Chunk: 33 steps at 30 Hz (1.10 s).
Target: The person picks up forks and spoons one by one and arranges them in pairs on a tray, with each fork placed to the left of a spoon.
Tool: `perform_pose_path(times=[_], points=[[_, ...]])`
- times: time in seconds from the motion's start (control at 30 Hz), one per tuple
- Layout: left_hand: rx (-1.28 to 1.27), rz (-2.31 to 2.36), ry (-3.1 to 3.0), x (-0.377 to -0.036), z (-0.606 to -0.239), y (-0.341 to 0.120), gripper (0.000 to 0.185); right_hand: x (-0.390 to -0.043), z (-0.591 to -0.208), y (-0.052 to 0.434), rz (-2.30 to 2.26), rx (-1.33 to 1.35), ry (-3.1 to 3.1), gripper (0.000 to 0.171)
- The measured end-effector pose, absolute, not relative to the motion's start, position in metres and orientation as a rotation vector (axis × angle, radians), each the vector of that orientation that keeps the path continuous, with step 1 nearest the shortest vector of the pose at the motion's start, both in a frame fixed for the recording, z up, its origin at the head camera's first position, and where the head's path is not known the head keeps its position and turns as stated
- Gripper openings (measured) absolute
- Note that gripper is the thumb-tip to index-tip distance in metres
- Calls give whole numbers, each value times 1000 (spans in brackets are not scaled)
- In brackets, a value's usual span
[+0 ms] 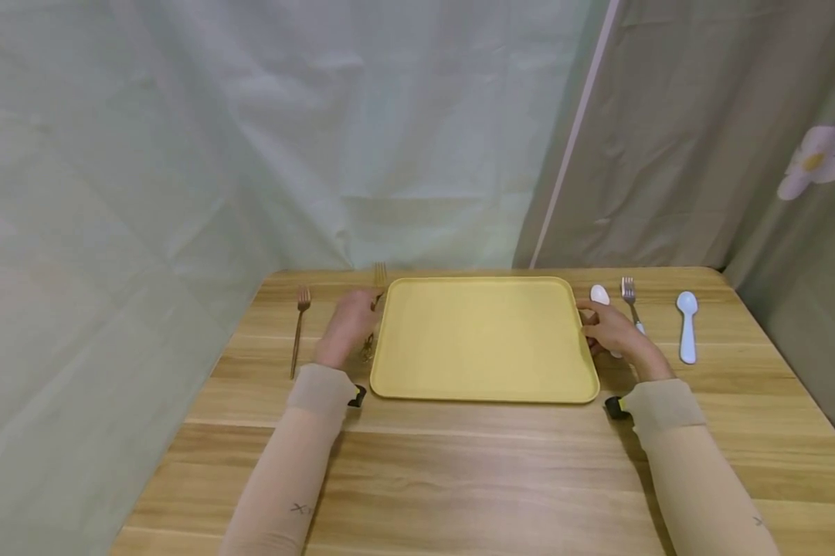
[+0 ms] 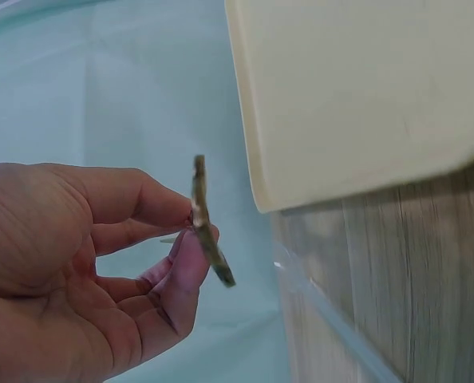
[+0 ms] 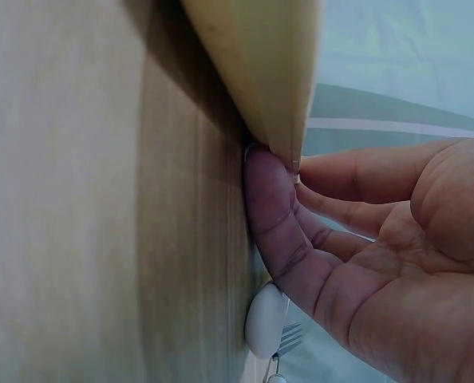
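While the left hand (image 2: 85,263) pinches a thin gold metal fork (image 2: 209,231) and the right hand's (image 3: 381,247) fingertips catch the flat yellow plastic tray's (image 1: 483,340) rim, the fork may slip; the one-sided hold may tilt the tray.

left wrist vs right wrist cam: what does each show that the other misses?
Only the left wrist view shows the left hand, which pinches the bronze fork between thumb and fingers, beside the tray's corner and clear of it.

Only the right wrist view shows the right hand, with a fingertip under the tray's edge and the thumb above it, plus the white spoon and a fork's tines on the table below the hand.

Both show the yellow tray on the wooden table.
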<state>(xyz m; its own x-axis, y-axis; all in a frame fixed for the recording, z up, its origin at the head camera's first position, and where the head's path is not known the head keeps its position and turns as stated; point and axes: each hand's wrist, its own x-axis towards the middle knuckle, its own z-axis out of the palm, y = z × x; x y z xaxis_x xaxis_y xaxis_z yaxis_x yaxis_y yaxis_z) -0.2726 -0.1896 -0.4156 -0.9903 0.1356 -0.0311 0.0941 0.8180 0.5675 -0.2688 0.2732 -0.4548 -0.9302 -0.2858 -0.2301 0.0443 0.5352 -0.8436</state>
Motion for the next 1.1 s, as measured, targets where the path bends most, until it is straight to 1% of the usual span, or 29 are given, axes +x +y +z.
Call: perform_pose_path(times=[0.23,0.4,1.1], points=[[223,834,2930,-276,-413,-180,60,-269,-455,272,-1359,-213,2430,60],[259,804,2929,-277,-413,-173,60,-269,-454,272,-1356,-223,2438,60],[246,723,2860,-284,-428,-148,57,-269,-455,274,-1349,-189,2451,60]])
